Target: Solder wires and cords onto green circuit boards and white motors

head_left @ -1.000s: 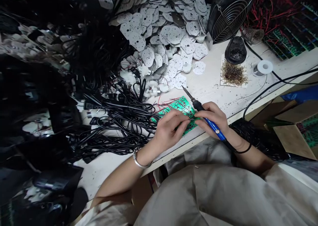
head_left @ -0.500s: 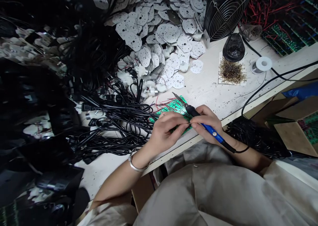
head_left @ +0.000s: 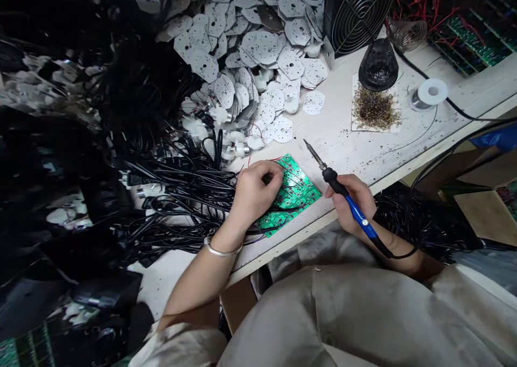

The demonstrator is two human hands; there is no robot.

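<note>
A green circuit board with thin red and black wires lies at the front edge of the white workbench. My left hand rests on the board's left part, fingers curled and pinched on something small I cannot make out. My right hand is closed round the blue handle of a soldering iron. The iron's tip points up and left, lifted clear just right of the board. A silver bangle circles my left wrist.
A tangle of black cables lies left of the board. A heap of white round boards fills the back. A black fan, a dark iron stand, a pad of brown solder debris and a solder spool stand right.
My hands were pinched together over the board's near edge. Now my left hand has shifted left onto the board and my right hand has drawn the iron away to the right.
</note>
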